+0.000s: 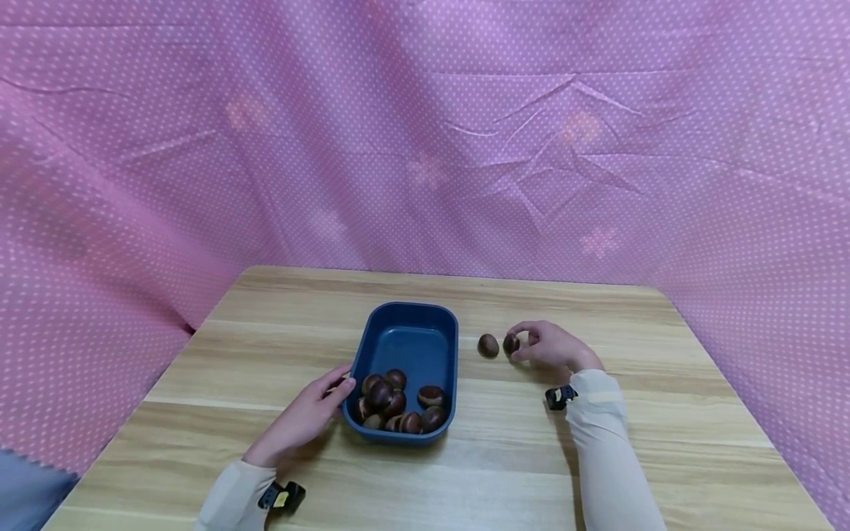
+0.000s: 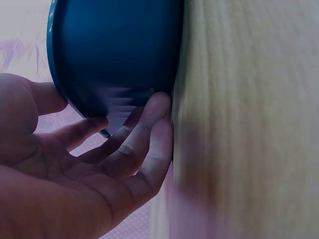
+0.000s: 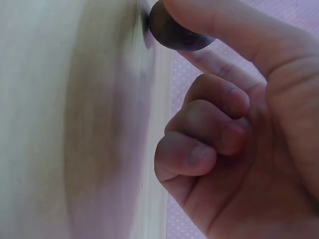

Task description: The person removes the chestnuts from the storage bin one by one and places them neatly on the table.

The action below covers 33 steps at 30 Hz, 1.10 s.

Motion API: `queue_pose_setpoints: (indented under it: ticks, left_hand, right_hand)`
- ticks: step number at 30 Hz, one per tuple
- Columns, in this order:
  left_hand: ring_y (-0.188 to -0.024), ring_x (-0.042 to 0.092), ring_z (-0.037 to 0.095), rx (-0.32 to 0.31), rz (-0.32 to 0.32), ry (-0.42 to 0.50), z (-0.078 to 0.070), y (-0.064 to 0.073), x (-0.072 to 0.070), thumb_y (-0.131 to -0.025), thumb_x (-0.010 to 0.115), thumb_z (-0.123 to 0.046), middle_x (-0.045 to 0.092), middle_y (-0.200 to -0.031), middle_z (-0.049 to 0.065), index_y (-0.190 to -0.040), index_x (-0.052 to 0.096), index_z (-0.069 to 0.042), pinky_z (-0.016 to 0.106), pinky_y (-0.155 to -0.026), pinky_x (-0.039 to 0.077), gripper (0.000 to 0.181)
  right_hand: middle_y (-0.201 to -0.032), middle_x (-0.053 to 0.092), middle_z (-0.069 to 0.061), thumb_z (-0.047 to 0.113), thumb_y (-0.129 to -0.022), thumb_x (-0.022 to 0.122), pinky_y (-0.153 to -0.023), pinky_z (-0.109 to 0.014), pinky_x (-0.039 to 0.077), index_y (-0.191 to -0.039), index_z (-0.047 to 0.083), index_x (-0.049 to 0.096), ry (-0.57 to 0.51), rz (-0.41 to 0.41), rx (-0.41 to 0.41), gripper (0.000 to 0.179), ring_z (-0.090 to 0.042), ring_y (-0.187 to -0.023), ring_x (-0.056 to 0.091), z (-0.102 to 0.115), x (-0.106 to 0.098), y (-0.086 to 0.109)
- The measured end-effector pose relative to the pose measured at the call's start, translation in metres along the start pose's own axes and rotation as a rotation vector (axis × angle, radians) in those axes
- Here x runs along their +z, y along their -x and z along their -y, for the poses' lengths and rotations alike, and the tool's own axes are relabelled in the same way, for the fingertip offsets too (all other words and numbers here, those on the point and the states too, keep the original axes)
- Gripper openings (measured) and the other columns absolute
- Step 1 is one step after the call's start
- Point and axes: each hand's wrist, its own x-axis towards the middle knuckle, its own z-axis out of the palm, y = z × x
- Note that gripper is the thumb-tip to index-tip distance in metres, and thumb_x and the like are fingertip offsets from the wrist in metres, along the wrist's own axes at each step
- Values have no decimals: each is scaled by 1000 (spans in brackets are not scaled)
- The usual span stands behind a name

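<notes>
My left hand (image 1: 311, 414) grips the near left side of a blue rectangular box (image 1: 454, 354), thumb at the rim. In the left wrist view, its other fingers (image 2: 158, 134) lie along the box's outer wall, low by the tabletop. Several brown chestnuts (image 1: 380, 395) are gathered in the near end of the box. To the right, my right hand (image 1: 547, 345) pinches a chestnut (image 1: 510, 344) between thumb and index finger, close over the table. In the right wrist view, its other fingers are curled toward the palm. Another chestnut (image 1: 488, 346) lies just left of the pinched one.
A light wood-grain table (image 1: 279, 324) holds everything. Pink dotted cloth (image 1: 425, 147) hangs behind it and at both sides. Each wrist wears a small black camera, such as the right wrist camera (image 1: 561, 397).
</notes>
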Motion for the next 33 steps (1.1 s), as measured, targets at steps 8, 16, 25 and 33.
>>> queue_pose_setpoints:
  ticks: [8, 16, 25, 33]
  left_hand:
    - [-110, 67, 24, -12, -2, -8, 0, 0, 0, -111, 45, -36, 58, -141, 18, -157, 42, -12, 42, -95, 56, 52]
    - [-107, 67, 23, -18, -11, -17, -2, 1, -1, -111, 45, -36, 59, -140, 17, -157, 42, -12, 43, -95, 56, 52]
    - [-112, 66, 25, 1, -6, -7, -2, 1, 1, -111, 46, -34, 58, -140, 18, -156, 42, -9, 40, -92, 58, 52]
    - [-119, 63, 28, 4, 3, 2, -1, 1, 1, -110, 46, -36, 59, -139, 17, -156, 42, -11, 39, -93, 58, 53]
  right_hand:
    - [-77, 54, -1, 17, -88, 80, -61, -26, 39, -130, 8, 64, -21, 1, 43, 46, -14, -66, 45, -5, -4, 5]
    - [-79, 54, -3, 17, -88, 81, -63, -27, 39, -131, 8, 64, -26, 24, 17, 47, -14, -68, 46, -2, -2, 6]
    - [-82, 55, -4, 20, -90, 79, -62, -27, 39, -133, 9, 63, -17, 35, 35, 47, -15, -69, 46, -1, -3, 8]
    - [-77, 52, -2, 21, -90, 78, -67, -31, 41, -136, 6, 60, -2, -20, 9, 52, -15, -69, 47, 3, -8, 12]
